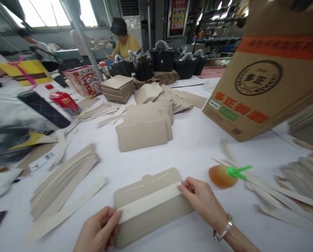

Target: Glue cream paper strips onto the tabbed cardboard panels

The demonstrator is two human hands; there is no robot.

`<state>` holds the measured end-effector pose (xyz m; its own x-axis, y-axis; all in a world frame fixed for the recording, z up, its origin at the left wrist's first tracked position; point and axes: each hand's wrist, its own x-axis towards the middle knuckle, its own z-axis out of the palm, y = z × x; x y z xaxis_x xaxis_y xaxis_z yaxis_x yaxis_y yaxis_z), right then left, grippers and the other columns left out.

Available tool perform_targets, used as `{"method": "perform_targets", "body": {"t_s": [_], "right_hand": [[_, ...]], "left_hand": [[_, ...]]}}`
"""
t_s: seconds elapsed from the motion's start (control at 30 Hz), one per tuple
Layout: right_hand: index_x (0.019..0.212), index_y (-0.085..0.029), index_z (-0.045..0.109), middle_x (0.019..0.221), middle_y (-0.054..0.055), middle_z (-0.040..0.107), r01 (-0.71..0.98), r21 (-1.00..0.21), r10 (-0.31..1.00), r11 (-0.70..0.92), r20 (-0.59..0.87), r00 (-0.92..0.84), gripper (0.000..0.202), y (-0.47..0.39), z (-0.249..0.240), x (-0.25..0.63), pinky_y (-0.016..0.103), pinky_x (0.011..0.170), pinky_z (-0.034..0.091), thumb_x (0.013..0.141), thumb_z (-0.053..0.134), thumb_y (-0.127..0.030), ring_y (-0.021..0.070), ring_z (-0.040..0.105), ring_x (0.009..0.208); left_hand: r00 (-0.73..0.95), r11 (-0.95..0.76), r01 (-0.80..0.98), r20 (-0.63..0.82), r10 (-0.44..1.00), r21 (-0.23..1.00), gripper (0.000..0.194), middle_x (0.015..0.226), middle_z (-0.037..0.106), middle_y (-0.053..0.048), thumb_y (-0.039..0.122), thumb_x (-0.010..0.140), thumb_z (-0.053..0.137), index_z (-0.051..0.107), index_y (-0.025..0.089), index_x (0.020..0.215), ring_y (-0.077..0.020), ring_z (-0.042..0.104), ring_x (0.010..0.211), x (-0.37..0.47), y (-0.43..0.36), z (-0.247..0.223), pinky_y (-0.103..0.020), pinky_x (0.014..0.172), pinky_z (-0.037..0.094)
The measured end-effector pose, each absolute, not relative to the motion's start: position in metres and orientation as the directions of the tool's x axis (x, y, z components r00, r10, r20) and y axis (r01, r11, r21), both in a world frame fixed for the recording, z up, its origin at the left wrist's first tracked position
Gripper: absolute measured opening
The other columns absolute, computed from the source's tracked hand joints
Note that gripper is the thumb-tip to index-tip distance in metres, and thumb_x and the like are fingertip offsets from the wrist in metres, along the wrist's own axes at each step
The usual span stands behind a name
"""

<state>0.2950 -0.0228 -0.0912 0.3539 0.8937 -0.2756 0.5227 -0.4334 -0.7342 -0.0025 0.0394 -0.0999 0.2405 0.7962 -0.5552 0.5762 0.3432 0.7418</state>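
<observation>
A pale strip (151,202) with a small hole near each end lies across a grey-beige board (146,225) with rounded corners. My left hand (100,227) pinches the strip's left end between thumb and fingers, at the board's left edge. At the strip's right end, the thumb and fingers of my right hand (198,196) are closed on it; that wrist wears a silver bracelet. Left of the board is a fanned pile of strips (64,182), with one loose strip (67,215) beside it. Beyond the board, several similar boards (143,134) overlap on the white table (188,154).
An orange bottle with a green top (223,176) lies right of my right hand. A big brown paper bag (261,80) stands at the right. Farther back are stacked boards (117,91), a red-capped bottle (64,100), black bags (163,59) and a person in yellow (126,45).
</observation>
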Motion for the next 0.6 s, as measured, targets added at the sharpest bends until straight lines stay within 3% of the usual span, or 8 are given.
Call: {"method": "perform_targets", "body": {"t_s": [0.2, 0.6], "right_hand": [[0.062, -0.021, 0.052, 0.057, 0.0, 0.053, 0.587, -0.693, 0.908, -0.418, -0.296, 0.296, 0.041, -0.026, -0.111, 0.303, 0.025, 0.052, 0.033, 0.085, 0.042, -0.054, 0.0169, 0.048, 0.058], [0.065, -0.022, 0.056, 0.06, 0.0, 0.057, 0.6, -0.665, 0.895, -0.446, -0.327, 0.304, 0.046, -0.03, -0.122, 0.307, 0.025, 0.052, 0.035, 0.083, 0.042, -0.062, 0.018, 0.051, 0.059]], "left_hand": [[0.217, 0.356, 0.553, -0.543, 0.811, 0.753, 0.043, 0.049, 0.052, 0.005, 0.061, 0.075, 0.051, 0.046, 0.02, 0.064, -0.0087, 0.045, 0.039, 0.001, 0.041, -0.093, -0.02, 0.037, 0.031], [0.188, 0.38, 0.522, -0.538, 0.822, 0.763, 0.037, 0.046, 0.052, 0.005, 0.055, 0.077, 0.049, 0.046, 0.02, 0.064, -0.0089, 0.043, 0.036, 0.004, 0.04, -0.093, -0.02, 0.034, 0.031]]}}
